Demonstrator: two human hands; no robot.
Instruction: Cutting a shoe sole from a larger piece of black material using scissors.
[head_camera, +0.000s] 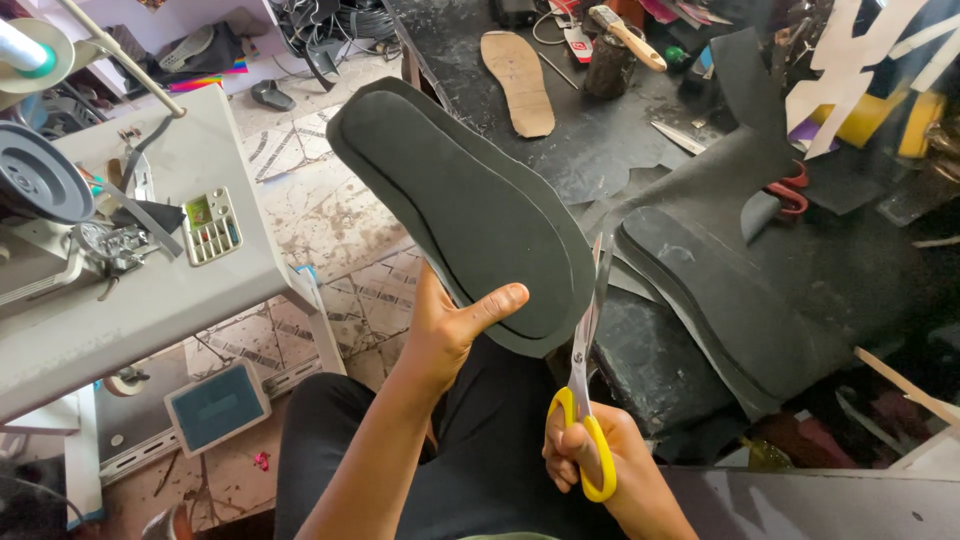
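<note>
My left hand (447, 325) holds up a large black foam sole (460, 200) by its near end, thumb pressed on its upper face. A second, smaller sole outline lies glued on top of it. My right hand (590, 455) grips yellow-handled scissors (583, 370), whose blades are closed against the sole's right edge near the heel. Both hands are over my lap, which is covered in dark trousers.
A black workbench (640, 360) to the right carries stacked black sole pieces (720, 290), red-handled scissors (790, 190), a brown cardboard insole (520, 80) and a brush (625, 35). A grey sewing machine table (150, 290) stands at the left with a small tray of bits (211, 226). Tiled floor lies between.
</note>
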